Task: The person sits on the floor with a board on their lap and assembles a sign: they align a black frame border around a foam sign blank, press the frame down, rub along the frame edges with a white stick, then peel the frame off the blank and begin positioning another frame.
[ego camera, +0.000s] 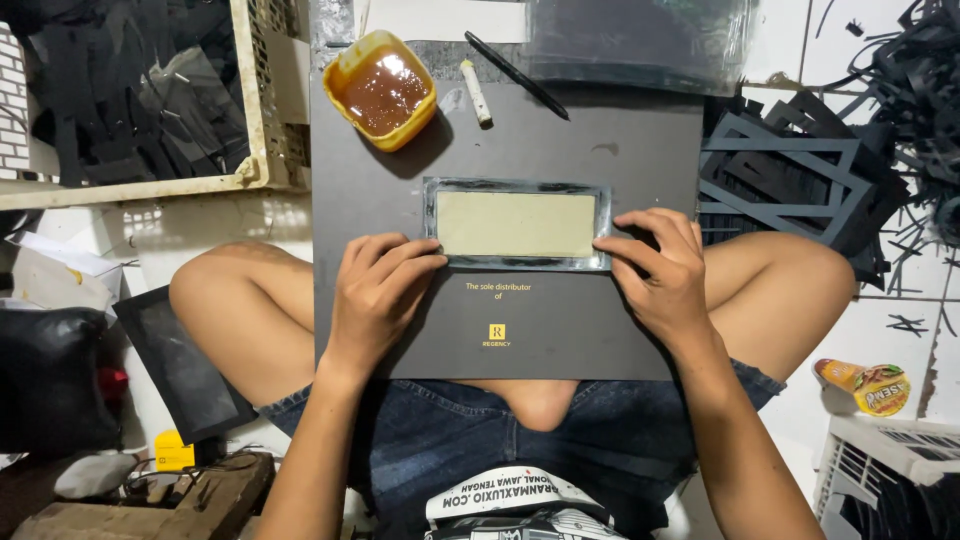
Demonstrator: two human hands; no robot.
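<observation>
Both hands, left hand and right hand, press flat the frame at centre; better push evenly along its edges on the dark board.

Dark grey board, frame centre: small gold lettering and square gold logo at lower middle. Snack packet, lower right: crumpled, orange and yellow with green and red print, lying on white floor. Small yellow box, lower left: partly hidden under dark panel. White waistband label, bottom centre: curved strip with black lettering.
</observation>
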